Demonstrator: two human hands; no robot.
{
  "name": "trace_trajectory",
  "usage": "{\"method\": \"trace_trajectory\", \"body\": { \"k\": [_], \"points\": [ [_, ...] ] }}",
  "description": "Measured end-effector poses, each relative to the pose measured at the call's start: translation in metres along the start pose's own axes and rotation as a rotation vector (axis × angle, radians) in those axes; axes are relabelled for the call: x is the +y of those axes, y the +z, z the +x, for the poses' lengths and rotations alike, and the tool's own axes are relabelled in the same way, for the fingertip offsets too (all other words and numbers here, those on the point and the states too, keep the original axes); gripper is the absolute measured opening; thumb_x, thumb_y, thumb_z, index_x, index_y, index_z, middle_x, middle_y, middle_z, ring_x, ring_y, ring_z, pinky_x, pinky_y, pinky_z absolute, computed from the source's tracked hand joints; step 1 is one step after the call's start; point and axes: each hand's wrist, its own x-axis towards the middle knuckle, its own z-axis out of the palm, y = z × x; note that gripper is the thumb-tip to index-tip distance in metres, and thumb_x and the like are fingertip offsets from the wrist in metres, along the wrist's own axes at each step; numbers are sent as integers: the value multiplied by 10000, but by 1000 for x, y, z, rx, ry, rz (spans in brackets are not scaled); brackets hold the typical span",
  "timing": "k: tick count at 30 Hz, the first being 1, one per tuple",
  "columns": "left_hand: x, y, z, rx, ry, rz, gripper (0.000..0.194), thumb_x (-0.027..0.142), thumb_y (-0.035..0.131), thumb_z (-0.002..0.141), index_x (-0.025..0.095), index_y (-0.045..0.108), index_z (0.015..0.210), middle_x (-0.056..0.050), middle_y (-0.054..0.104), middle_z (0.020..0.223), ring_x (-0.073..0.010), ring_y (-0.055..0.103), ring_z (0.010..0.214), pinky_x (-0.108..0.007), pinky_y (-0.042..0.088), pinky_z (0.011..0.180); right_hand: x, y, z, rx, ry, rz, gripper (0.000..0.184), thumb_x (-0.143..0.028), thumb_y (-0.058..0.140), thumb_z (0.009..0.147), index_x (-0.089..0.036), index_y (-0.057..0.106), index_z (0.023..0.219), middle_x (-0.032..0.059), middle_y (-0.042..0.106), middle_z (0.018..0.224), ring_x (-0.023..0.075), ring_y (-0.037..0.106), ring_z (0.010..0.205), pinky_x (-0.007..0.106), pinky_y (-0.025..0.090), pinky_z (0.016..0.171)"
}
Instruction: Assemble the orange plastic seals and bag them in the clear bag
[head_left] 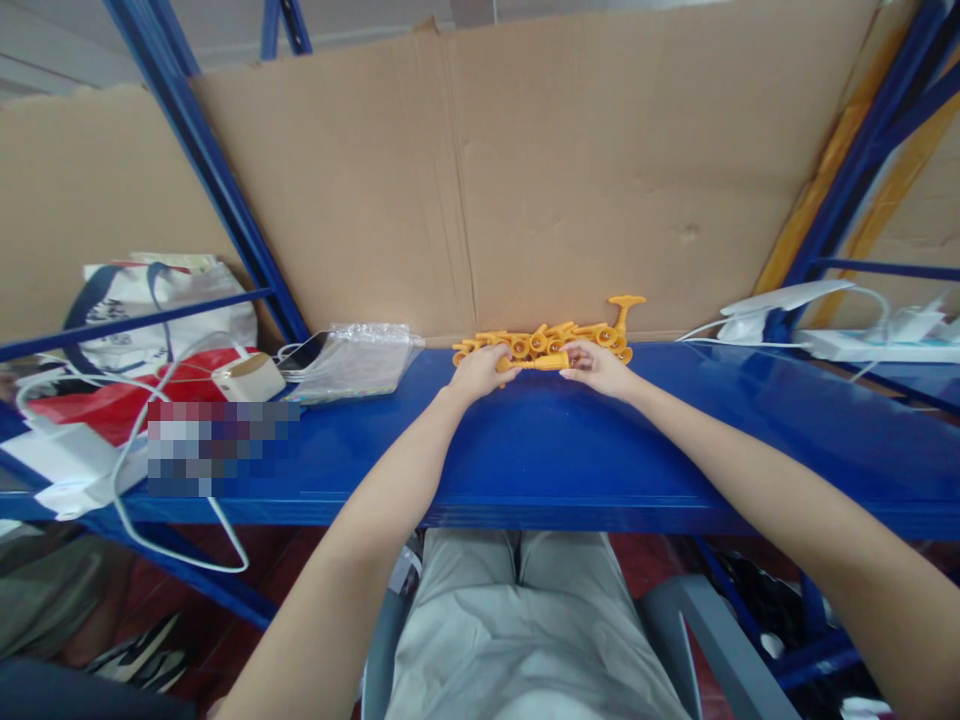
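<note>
My left hand (pixel 478 374) and my right hand (pixel 598 369) are both at the back of the blue shelf. Between them lies a yellow plastic handle (pixel 551 362), level and roughly side to side. The fingers of my left hand are closed on its thinner left end. My right hand pinches its thicker right end. Right behind, a pile of similar yellow plastic handles (pixel 538 341) lies along the cardboard, several round open ends facing me. One yellow T-shaped handle (pixel 624 312) stands upright at the pile's right end.
Clear plastic bags (pixel 360 360) lie left of the pile. Farther left are a white charger (pixel 247 377), cables, a red bag and a white tote bag (pixel 172 305). A power strip (pixel 877 345) sits at the right. Cardboard (pixel 585 170) walls the back, between blue posts.
</note>
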Motion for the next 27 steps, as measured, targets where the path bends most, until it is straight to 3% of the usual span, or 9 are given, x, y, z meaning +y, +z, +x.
{"method": "trace_trajectory", "body": {
  "k": [6,9,13,17,23,27],
  "points": [
    [-2,6,1,81,-5,-34,215,367,665,879,192,675,1004,-73,741,1048,-236,683,1021,-291,513,835,1,0,0,19,-40,5,421,-278,823,669,-200,635,1038,66,667,1085,139,655,748,368,594,794],
    [-1,5,1,98,-30,-39,221,361,689,866,189,680,1004,-76,745,1041,-244,693,1010,-299,514,830,-4,0,-1,29,-16,59,418,-356,858,650,-203,644,974,44,689,974,142,653,703,341,599,725],
    [1,2,1,132,-12,-27,226,343,709,852,183,678,1010,-79,748,1050,-241,699,1006,-299,516,839,-19,-1,-5,-54,83,122,400,-542,807,723,-186,649,815,44,714,768,131,632,582,298,588,636],
    [1,4,1,173,52,4,246,346,721,842,181,671,1017,-84,746,1071,-249,693,1039,-308,520,853,-34,-1,-9,-80,205,153,523,-654,657,828,-159,624,660,79,709,643,111,601,491,249,549,565],
    [-1,9,3,194,78,16,252,372,725,838,194,667,1007,-68,745,1065,-244,690,1045,-307,523,853,-44,2,-9,-66,430,184,533,-625,541,921,-152,606,683,100,691,571,124,595,441,231,502,479],
    [-3,11,3,200,65,11,255,391,722,838,198,668,997,-65,746,1055,-239,694,1030,-303,523,843,-47,0,-11,-126,406,269,292,-448,648,929,-163,608,877,65,730,665,111,630,497,197,500,496]
  ]
}}
